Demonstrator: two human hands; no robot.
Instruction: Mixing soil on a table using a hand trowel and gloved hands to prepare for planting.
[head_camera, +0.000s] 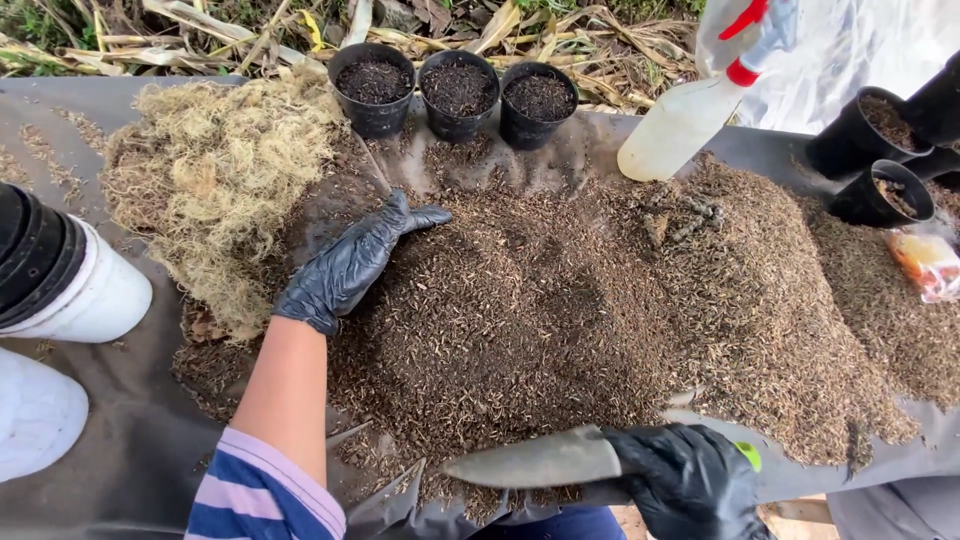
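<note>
A wide heap of brown potting mix (600, 310) covers the black sheet (150, 420) in front of me. My left hand (350, 265), in a black glove, lies flat on the heap's left edge with fingers stretched out, holding nothing. My right hand (690, 480), also gloved in black, grips a metal trowel (535, 462) with a green-tipped handle at the near edge; its blade points left and touches the mix. Three black pots (455, 95) filled with dark mix stand in a row at the far edge.
A mound of pale dry moss (215, 170) sits left of the heap. A white spray bottle with a red trigger (690, 115) leans at the back right. More black pots (880, 165) lie at the right, stacked pots in white containers (60, 275) at the left.
</note>
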